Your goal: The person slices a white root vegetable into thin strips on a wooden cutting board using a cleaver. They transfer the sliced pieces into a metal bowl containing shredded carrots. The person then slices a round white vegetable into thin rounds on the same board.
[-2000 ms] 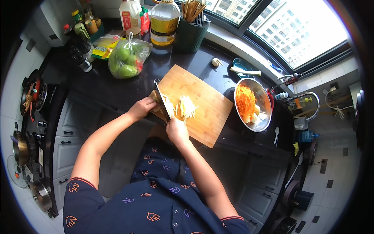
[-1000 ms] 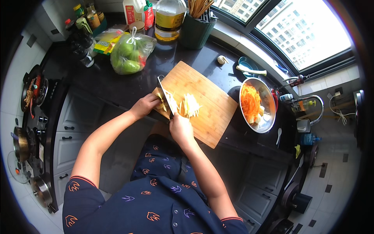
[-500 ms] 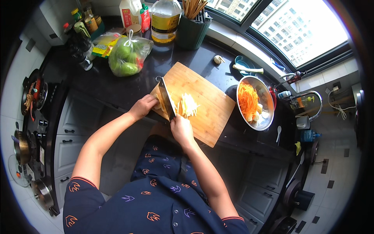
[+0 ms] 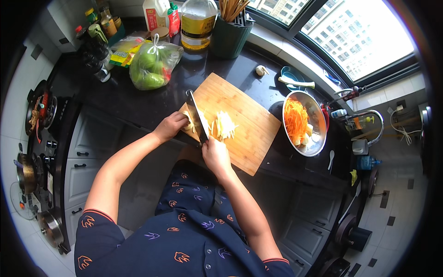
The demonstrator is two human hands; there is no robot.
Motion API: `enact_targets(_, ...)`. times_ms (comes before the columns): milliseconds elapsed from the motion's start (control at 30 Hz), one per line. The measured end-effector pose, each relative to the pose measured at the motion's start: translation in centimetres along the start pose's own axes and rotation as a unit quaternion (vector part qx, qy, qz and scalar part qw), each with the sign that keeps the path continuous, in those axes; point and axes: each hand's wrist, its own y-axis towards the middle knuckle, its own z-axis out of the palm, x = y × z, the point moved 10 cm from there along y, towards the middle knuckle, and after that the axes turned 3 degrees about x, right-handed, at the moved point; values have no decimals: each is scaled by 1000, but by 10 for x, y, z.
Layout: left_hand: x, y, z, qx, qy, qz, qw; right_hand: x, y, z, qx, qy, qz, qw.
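Note:
My right hand [image 4: 216, 153] is closed around the handle of a kitchen knife [image 4: 197, 117], whose wide dark blade slants across the left part of a wooden cutting board [image 4: 251, 136]. My left hand [image 4: 171, 126], fingers curled, presses a pale vegetable piece [image 4: 189, 121] against the board just left of the blade; the fingers partly hide it, and its kind is unclear. On the blade's right side lies a small heap of pale yellow cut strips [image 4: 224, 126]. A steel bowl [image 4: 321, 134] to the right holds shredded carrot [image 4: 295, 116] and pale chunks.
Behind the board stand a knotted plastic bag of green vegetables [image 4: 151, 69], an oil jug [image 4: 197, 27] and a dark green chopstick holder [image 4: 229, 39]. A garlic bulb [image 4: 261, 70] and a white spoon [image 4: 331, 159] lie on the black counter. Pans [image 4: 28, 173] stand at far left.
The knife blade has tilted and shifted slightly, showing more of the pale piece beside it. Both hands stay in nearly the same place. The whole view has shifted slightly.

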Motion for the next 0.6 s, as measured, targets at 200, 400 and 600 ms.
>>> enact_targets(200, 2, -1, 2, 0, -4, -1, 1000, 4, 1, 2, 18, -17, 1, 1000)
enact_targets(400, 3, -2, 4, 6, 3, -9, 1000, -5, -3, 3, -5, 14, 24, 1000)
enact_targets(600, -13, 5, -7, 20, -26, -6, 999, -12, -10, 7, 28, 6, 47, 998)
